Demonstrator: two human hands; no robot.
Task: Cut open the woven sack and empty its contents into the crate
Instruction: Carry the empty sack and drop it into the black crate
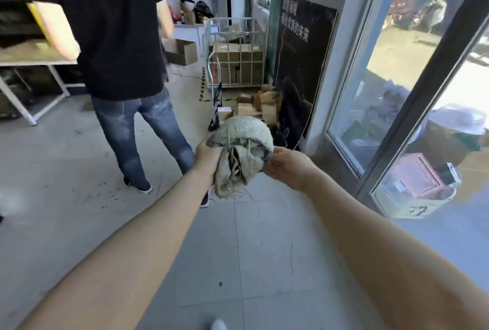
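While aloft, sack [244,132] between both hands [207,156] [287,168]

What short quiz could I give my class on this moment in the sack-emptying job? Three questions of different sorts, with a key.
1. True or false: the woven sack is spread out flat.
2. What fills the wire cage trolley ahead? A. cardboard boxes B. bottles C. folded sacks
3. Fill in: the sack is held by ___ of the person's hands.

Key:
1. False. It is bunched up and held in the air.
2. A.
3. Both. The left hand grips it and the right hand pinches its edge.
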